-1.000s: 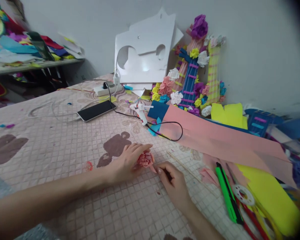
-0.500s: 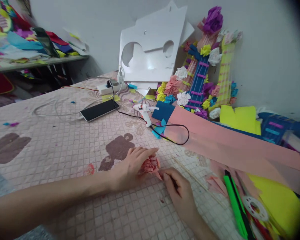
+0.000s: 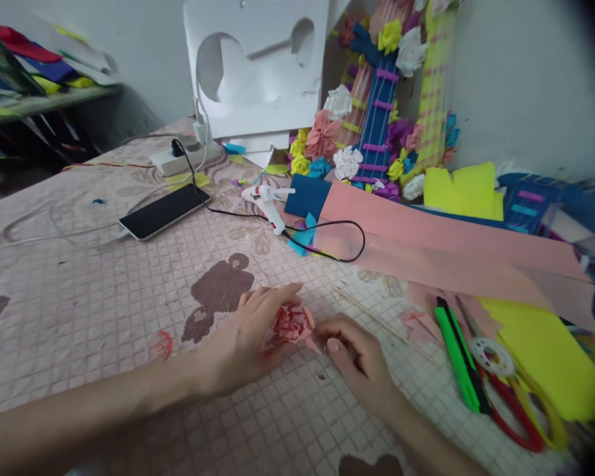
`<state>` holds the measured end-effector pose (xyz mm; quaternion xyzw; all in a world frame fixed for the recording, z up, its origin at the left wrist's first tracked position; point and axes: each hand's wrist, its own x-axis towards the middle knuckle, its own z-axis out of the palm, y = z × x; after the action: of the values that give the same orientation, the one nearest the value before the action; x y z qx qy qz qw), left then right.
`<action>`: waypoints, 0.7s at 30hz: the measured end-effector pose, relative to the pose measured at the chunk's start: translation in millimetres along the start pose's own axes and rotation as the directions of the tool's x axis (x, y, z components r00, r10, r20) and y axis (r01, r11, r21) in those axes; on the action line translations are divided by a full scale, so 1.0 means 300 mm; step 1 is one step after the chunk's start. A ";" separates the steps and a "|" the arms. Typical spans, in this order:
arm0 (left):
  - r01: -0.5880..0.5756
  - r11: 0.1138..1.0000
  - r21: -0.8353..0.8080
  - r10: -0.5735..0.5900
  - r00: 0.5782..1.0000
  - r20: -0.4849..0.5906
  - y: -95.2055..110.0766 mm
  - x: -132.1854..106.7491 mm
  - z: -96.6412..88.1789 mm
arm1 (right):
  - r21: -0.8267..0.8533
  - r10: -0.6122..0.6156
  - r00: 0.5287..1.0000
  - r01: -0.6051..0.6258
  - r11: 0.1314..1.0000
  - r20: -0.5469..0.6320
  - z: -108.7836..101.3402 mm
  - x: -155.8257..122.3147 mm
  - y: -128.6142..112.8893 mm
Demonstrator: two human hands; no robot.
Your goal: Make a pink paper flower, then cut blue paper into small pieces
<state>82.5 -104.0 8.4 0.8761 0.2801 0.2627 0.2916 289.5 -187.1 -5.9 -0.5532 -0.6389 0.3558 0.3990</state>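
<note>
A ruffled pink paper flower sits in my left hand, whose fingers curl round its far and left sides just above the tabletop. A pointed pink paper end sticks out from the flower's lower right. My right hand is at the flower's right edge, with thumb and fingertips drawn together. What lies between those fingertips is too small to make out. Beyond both hands, a thin wooden stick lies on the table.
A white glue gun with a looped black cord lies ahead, and a phone at left. On the right are a green cutter knife, scissors, yellow paper and long pink paper. Flower-covered paper guitars lean on the wall.
The view has shifted right and downward, so the scene sits further left and higher. My hands stay at the pink paper flower, which shows its ruffled front more fully.
</note>
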 end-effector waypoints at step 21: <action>-0.080 0.994 0.069 0.078 0.997 0.025 -0.002 -0.014 0.037 | -0.228 -0.227 0.970 0.202 0.952 -0.087 0.034 -0.002 -0.006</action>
<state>86.3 -110.2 -1.0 0.8989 0.2510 0.2545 0.2533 279.6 -188.1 -8.8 -0.5398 -0.7068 0.2066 0.4079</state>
